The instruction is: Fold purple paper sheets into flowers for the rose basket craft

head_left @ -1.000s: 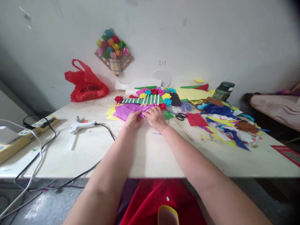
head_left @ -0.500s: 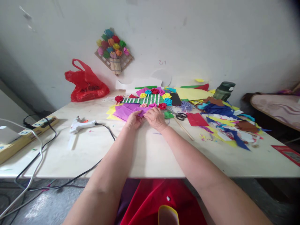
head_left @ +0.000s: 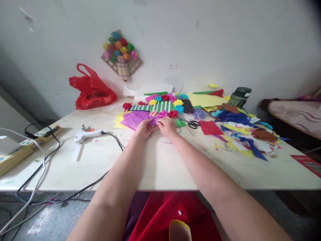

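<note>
My left hand and my right hand are close together over the near middle of the table. Both are closed, with fingers and thumbs pinching a small piece of purple paper. Its exact shape is mostly hidden by my fingers. Purple paper sheets lie beside my left hand, over yellow paper. Just beyond my hands rests a flat green piece with white strips, bordered by paper flowers in several colours, among them a magenta one and a red one.
A white glue gun lies left, its cord trailing to a power strip. Scissors, a wooden stick, red paper and a heap of paper scraps lie right. Behind stand a red bag and a bottle.
My right hand has shifted slightly to the right, uncovering more of the pale pink and magenta flowers. Both hands keep their pinch on the purple paper.
</note>
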The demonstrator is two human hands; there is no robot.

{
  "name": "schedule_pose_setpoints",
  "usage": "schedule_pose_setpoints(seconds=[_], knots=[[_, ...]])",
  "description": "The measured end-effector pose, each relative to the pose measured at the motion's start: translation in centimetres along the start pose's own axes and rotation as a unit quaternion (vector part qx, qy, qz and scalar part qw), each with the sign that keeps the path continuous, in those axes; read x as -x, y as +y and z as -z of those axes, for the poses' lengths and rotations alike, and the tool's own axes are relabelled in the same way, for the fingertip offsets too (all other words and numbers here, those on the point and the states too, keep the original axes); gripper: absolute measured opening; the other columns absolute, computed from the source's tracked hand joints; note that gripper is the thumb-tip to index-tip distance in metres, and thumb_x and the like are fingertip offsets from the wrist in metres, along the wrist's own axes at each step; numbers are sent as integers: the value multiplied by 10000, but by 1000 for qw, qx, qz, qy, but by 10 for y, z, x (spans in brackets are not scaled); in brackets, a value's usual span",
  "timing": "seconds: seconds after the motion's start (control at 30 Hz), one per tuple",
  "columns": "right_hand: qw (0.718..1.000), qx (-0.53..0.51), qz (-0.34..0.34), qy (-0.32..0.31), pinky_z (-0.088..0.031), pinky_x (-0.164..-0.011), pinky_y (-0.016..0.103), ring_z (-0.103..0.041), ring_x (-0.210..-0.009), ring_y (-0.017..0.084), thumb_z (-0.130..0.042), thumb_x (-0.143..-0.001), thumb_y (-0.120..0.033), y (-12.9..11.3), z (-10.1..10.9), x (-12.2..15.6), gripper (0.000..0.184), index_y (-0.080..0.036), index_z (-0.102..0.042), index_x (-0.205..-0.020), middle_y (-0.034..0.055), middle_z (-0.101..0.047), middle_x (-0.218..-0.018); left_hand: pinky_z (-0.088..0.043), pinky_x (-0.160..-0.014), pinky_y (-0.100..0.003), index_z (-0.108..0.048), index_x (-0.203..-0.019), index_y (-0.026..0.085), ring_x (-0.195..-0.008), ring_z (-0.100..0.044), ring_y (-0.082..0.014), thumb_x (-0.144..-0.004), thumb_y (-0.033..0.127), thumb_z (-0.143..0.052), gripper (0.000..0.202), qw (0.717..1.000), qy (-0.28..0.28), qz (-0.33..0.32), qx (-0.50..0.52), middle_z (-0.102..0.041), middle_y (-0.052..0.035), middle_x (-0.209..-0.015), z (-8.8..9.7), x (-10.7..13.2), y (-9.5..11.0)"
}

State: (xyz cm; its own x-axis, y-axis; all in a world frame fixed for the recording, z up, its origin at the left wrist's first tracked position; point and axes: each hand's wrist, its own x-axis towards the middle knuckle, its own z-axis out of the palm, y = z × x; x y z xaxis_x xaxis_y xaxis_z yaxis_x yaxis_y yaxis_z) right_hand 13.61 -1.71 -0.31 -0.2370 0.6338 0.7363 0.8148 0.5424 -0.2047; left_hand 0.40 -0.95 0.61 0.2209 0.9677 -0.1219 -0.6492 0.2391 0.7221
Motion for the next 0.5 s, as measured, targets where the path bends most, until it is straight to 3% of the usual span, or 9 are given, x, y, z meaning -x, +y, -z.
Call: schedule_pose_setpoints(seconds=[0.3, 0.5], knots=[[993, -21, -116, -26, -392, -689, 277, -574, -776, 183, -498, -806, -309, -3, 1, -1, 217, -210, -685, -853, 56, -675, -823, -550, -704, -370, -557, -699, 109, -605, -647, -164, -747, 92, -431, 137, 999, -7, 16, -32, -643, -81, -599, 1, -1, 0], [987, -35, -153, -35, -402, -653, 281, -598, -759, 193, -512, -782, -324, -2, 1, -2, 211, -217, -688, -828, 46, -686, -805, -548, -710, -367, -581, -717, 113, -622, -649, -172, -714, 101, -463, 119, 999, -19, 17, -42, -642, -69, -580, 0, 1, 0]])
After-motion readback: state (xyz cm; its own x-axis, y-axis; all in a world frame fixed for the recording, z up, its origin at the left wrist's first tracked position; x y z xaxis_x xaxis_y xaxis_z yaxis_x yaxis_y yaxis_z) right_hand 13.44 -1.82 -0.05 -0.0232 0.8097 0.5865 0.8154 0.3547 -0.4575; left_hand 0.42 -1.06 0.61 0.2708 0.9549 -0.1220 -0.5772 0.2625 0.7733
